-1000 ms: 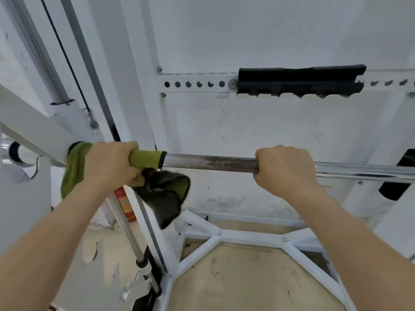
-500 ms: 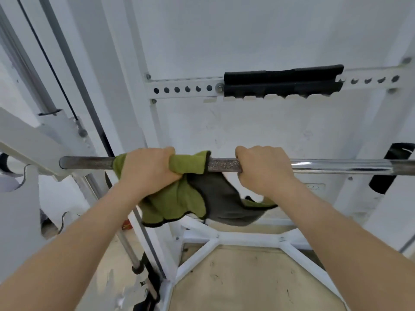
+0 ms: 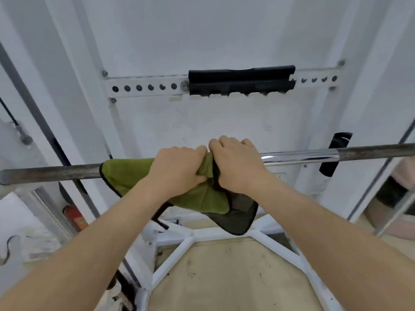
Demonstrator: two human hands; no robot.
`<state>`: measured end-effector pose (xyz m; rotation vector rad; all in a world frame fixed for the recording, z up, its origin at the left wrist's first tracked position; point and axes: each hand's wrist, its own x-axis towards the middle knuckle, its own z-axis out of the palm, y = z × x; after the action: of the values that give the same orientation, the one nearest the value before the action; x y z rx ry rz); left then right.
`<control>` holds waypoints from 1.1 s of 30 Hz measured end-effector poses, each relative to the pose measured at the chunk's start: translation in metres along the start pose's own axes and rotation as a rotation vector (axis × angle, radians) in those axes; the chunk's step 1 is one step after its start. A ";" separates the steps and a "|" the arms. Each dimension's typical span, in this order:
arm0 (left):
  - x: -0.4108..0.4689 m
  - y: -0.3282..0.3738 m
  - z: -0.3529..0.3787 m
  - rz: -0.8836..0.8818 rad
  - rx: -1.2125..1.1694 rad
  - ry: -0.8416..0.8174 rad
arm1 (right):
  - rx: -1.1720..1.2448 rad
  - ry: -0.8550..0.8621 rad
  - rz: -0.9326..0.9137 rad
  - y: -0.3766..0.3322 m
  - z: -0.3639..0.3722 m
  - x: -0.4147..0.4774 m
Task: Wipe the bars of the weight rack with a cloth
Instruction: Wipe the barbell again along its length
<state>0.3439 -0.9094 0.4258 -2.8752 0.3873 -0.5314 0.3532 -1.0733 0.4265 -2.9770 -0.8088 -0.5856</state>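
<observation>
While both hands sit side by side at the middle of the bar [image 3: 56, 173], the wiping looks to be partway done, judged only from how things lie. The green cloth [image 3: 125, 173] is draped over the bar, its upper fold wrapped round the steel just left of the left hand [image 3: 179, 169], its dark underside hanging below and nearer the floor. The left hand's fingers are clenched on the cloth and the bar beneath it. The right hand [image 3: 238, 164] touches the left; its fingers curl over the bar and seem to pinch the cloth's right edge as well, though how much cloth they hold cannot be told.

To the right, the bar shines bright chrome, then turns dull and dark further out. To the left of the cloth it is dull and knurled, with marks. Which stretches count as cleaned cannot be told. The white frame [image 3: 170, 261] and the perforated crossbar [image 3: 143, 87] on the far side show no cloth on them, so they probably remain.
</observation>
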 end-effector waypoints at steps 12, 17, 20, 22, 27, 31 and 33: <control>0.021 0.071 -0.003 0.053 -0.085 0.220 | 0.189 0.094 0.394 0.131 0.002 -0.086; 0.071 0.180 -0.012 0.097 -0.153 0.250 | 0.429 0.232 0.338 0.178 -0.009 -0.105; 0.101 0.247 -0.014 0.148 -0.163 0.266 | 0.089 0.123 0.402 0.244 -0.023 -0.135; 0.122 0.293 -0.015 0.187 -0.143 0.268 | -0.040 -0.020 0.465 0.302 -0.029 -0.156; 0.153 0.347 -0.024 0.225 -0.066 0.171 | -0.036 -0.018 0.361 0.380 -0.016 -0.166; 0.125 0.286 -0.022 -0.097 0.000 0.095 | -0.177 -0.045 0.304 0.413 -0.019 -0.166; 0.114 0.270 -0.025 -0.181 0.085 0.053 | -0.237 -0.003 0.336 0.419 -0.016 -0.168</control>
<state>0.3784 -1.2015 0.4227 -2.8345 0.1093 -0.6387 0.4187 -1.5204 0.4214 -3.2173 -0.2385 -0.7005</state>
